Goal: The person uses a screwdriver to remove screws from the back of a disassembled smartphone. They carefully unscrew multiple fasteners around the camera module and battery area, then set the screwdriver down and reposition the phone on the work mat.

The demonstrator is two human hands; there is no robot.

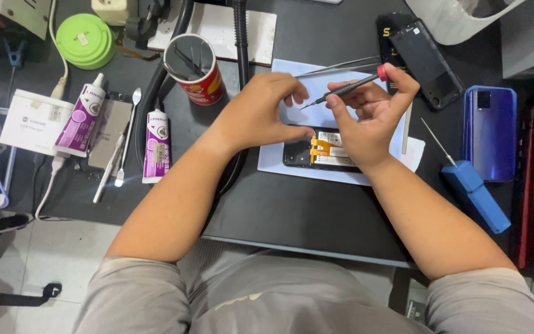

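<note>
Starting at the left of the bench (292, 210), we see a white box (35, 120), two purple-and-white glue tubes (81, 117) (156, 145) with a spudger (128, 136) between them, a green lid (84, 40) further back, and a red cup (196, 68) holding tools. Then comes our left hand (261, 111), curled with the thumb tip pressing down on the near edge of the opened phone (316, 151), steadying it; it pins the phone and grasps nothing. The phone lies flat on a pale blue mat (329, 93), its back off, an orange flex cable (319, 147) and battery exposed. We judge it light and stiff, but fragile inside: the flex is thin and would tear or crease easily, so the safe hold is on the outer frame edges, never on the cable or board. Our right hand (372, 114) is closed around a slim screwdriver (347, 89) with a red cap, pinched between thumb and fingers, tip pointing toward the left hand, above the phone. It is light, rigid and smooth, best held at the shaft with a fingertip on the cap. Tweezers (341, 65) lie behind. Further right rest a black phone (428, 62), a blue back cover (489, 130) and a blue tool (474, 192).
</note>
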